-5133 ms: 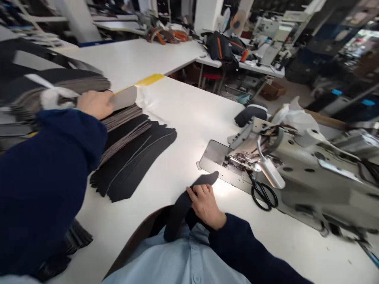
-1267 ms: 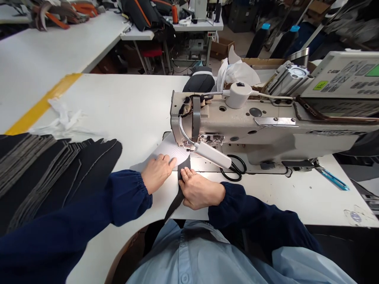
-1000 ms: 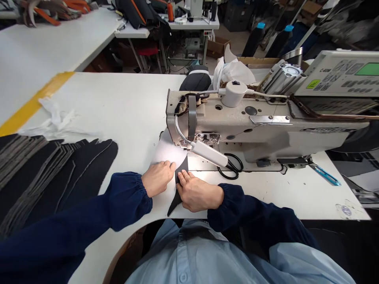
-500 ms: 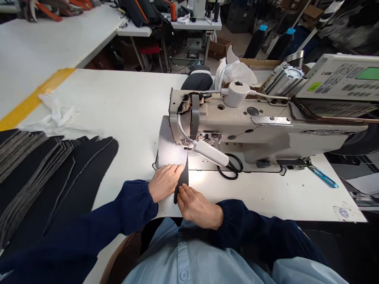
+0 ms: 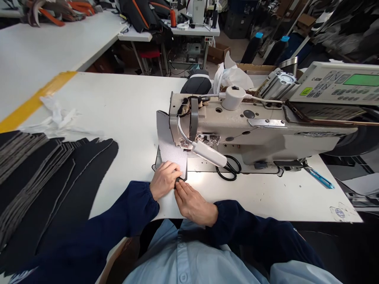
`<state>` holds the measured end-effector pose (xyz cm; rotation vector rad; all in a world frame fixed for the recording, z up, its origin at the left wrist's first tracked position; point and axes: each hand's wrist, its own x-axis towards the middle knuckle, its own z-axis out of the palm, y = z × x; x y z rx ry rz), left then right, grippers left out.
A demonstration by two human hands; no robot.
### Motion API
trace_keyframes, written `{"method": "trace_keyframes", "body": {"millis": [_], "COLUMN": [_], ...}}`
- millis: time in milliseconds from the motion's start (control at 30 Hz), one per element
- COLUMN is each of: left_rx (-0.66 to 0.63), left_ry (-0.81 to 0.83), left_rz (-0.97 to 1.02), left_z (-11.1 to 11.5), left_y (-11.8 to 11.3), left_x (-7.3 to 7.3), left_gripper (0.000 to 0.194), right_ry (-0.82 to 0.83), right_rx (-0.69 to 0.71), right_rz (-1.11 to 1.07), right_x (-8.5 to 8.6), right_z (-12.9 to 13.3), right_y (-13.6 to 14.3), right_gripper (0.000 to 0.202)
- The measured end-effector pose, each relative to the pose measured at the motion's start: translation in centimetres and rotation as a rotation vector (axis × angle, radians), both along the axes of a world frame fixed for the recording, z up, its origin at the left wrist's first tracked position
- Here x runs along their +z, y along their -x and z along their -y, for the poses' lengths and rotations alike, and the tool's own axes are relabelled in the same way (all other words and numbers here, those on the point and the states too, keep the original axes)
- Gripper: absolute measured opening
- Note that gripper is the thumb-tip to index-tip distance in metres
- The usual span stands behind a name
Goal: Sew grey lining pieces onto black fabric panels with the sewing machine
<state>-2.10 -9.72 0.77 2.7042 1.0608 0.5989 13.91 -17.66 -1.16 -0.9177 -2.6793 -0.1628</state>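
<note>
A light-grey fabric piece point(image 5: 172, 154) with a dark edge lies under the head of a sewing machine point(image 5: 225, 118). It reaches back past the machine's left end. My left hand point(image 5: 165, 179) grips its near left part, fingers bent and pressed together. My right hand point(image 5: 194, 203) has its fingertips closed on the dark near end, close beside the left hand's fingers. Fingers hide part of that end. A white lamp point(image 5: 210, 154) on a bendy metal neck lights the spot by the needle area.
Stacked dark fabric pieces point(image 5: 77, 177) lie at left, below white scraps point(image 5: 59, 114). Black-handled scissors point(image 5: 229, 169) rest against the machine bed. A blue cutter point(image 5: 319, 177) lies at right. The control panel point(image 5: 340, 85) stands above the machine's right end.
The fabric piece has moved away from me under the machine, its far end now showing farther back. My left hand has shifted slightly; less of the dark near end shows.
</note>
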Motion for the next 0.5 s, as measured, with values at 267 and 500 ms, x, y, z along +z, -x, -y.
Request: {"method": "trace_keyframes", "body": {"millis": [267,500], "left_rx": [-0.112,-0.175], "left_ry": [-0.082,-0.142], "left_rz": [-0.01,-0.044], "left_z": [-3.1,-6.2], "left_y": [-0.3,-0.1], "left_x": [-0.7,-1.6], "left_gripper": [0.027,0.027], "right_ry": [0.005,0.022], "right_rx": [-0.099,-0.127], "right_rz": [-0.089,-0.085], "right_x": [-2.2,-2.7], "right_z": [-2.7,-5.1], "right_y": [0.5,0.8], "right_gripper": [0.036,0.037]}}
